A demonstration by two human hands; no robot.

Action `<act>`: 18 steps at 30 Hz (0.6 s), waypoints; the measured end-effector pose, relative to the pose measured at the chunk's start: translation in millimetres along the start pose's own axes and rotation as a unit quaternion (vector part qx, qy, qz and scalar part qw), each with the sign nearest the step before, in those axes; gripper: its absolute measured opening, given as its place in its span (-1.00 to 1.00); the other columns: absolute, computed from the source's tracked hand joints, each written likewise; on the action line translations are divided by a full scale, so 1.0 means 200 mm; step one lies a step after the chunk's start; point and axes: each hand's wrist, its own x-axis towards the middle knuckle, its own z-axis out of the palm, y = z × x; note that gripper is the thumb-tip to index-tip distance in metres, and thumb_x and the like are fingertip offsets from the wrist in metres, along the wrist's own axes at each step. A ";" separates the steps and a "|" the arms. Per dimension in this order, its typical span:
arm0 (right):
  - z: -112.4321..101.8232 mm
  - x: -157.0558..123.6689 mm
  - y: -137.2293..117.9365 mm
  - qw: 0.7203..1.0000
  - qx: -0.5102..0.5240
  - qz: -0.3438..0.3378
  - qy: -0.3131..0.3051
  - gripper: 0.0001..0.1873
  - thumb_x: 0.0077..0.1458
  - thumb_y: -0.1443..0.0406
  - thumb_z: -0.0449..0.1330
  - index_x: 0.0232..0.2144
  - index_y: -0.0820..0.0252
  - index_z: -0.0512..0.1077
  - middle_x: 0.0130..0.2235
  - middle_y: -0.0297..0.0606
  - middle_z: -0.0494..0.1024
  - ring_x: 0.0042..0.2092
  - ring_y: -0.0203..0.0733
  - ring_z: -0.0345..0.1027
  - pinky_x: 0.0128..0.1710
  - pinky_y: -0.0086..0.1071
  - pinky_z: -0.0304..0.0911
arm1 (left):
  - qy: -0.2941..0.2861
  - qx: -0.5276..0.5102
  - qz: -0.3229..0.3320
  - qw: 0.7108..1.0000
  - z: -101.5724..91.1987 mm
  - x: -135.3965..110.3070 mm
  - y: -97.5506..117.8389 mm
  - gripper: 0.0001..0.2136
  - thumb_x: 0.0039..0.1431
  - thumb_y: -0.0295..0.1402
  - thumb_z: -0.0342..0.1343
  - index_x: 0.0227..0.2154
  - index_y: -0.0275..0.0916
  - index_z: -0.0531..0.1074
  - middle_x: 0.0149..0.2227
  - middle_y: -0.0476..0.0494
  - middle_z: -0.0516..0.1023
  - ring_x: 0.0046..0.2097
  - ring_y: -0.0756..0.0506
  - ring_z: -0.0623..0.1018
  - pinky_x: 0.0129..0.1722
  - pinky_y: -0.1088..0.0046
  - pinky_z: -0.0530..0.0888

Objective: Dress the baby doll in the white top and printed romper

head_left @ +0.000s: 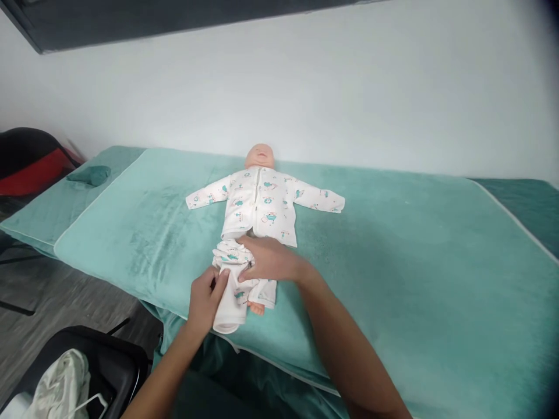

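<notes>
A baby doll (259, 156) lies on its back on a teal mat (393, 244), head toward the wall. It wears a white printed jacket (262, 206) with both sleeves spread out. White printed trousers (231, 291) are bunched around its legs, and one bare foot (257, 308) pokes out. My left hand (205, 299) is closed on the left trouser leg near its cuff. My right hand (268, 259) is closed on the bunched fabric at the doll's waist.
The mat covers a table against a white wall. A rolled teal cloth (91, 174) lies at the far left corner. A black chair (26, 160) with red fabric stands at left. A black bin (87, 372) with white cloth sits on the floor at lower left.
</notes>
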 end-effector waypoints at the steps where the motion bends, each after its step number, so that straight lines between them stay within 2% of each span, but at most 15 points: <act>1: 0.00 0.01 -0.01 1.000 -0.016 0.006 -0.015 -0.51 -0.07 0.09 0.43 -0.13 0.12 0.41 -0.25 -0.25 0.58 -0.28 -0.06 0.42 -0.39 -0.37 0.05 | 0.009 0.017 0.021 1.000 0.00 0.03 0.00 -0.58 0.30 -0.04 0.01 -0.59 -0.16 0.18 -0.61 0.07 0.23 -0.51 -0.01 0.27 -0.47 0.44 0.21; 4: 0.03 0.03 -0.01 0.999 -0.042 0.017 -0.010 -0.67 0.00 0.10 0.38 -0.30 0.12 0.38 -0.37 -0.30 0.53 -0.36 -0.12 0.36 -0.42 -0.37 -0.07 | 0.040 0.082 0.086 0.992 0.00 0.12 0.00 -0.61 0.32 -0.08 -0.03 -0.58 -0.15 0.17 -0.62 0.06 0.23 -0.54 -0.01 0.26 -0.48 0.43 0.18; 7: 0.05 0.03 0.01 1.000 -0.022 -0.008 0.013 -0.78 0.07 0.16 0.32 -0.35 0.10 0.37 -0.38 -0.34 0.53 -0.35 -0.17 0.34 -0.40 -0.37 -0.08 | 0.094 0.144 0.144 0.975 -0.02 0.19 -0.04 -0.61 0.32 -0.09 -0.03 -0.59 -0.15 0.16 -0.60 0.04 0.23 -0.54 -0.01 0.27 -0.47 0.42 0.18; 10: 0.06 0.04 0.03 0.999 -0.001 -0.014 0.040 -0.90 0.09 0.27 0.25 -0.39 0.10 0.38 -0.41 -0.37 0.50 -0.37 -0.21 0.30 -0.39 -0.38 -0.08 | 0.127 0.159 0.162 0.966 -0.01 0.20 -0.09 -0.62 0.33 -0.09 -0.04 -0.58 -0.14 0.17 -0.59 0.03 0.26 -0.52 -0.01 0.31 -0.44 0.43 0.22; 14: 0.06 0.05 0.02 0.997 0.019 0.009 0.072 -0.92 0.01 0.39 0.20 -0.42 0.11 0.37 -0.46 -0.42 0.45 -0.40 -0.25 0.24 -0.40 -0.38 -0.08 | 0.081 0.139 0.112 0.981 0.00 0.10 -0.14 -0.72 0.35 -0.13 -0.04 -0.43 -0.15 0.33 -0.47 -0.03 0.45 -0.43 -0.07 0.44 -0.36 0.41 0.33; 18: 0.06 0.05 0.01 0.992 0.048 0.030 0.110 -0.86 -0.03 0.42 0.17 -0.39 0.09 0.43 -0.44 -0.44 0.49 -0.37 -0.24 0.29 -0.39 -0.41 -0.01 | 0.019 0.080 0.070 0.994 -0.03 -0.04 -0.15 -0.83 0.29 -0.19 0.05 -0.24 -0.16 0.44 -0.27 -0.15 0.58 -0.22 -0.18 0.55 -0.15 0.26 0.46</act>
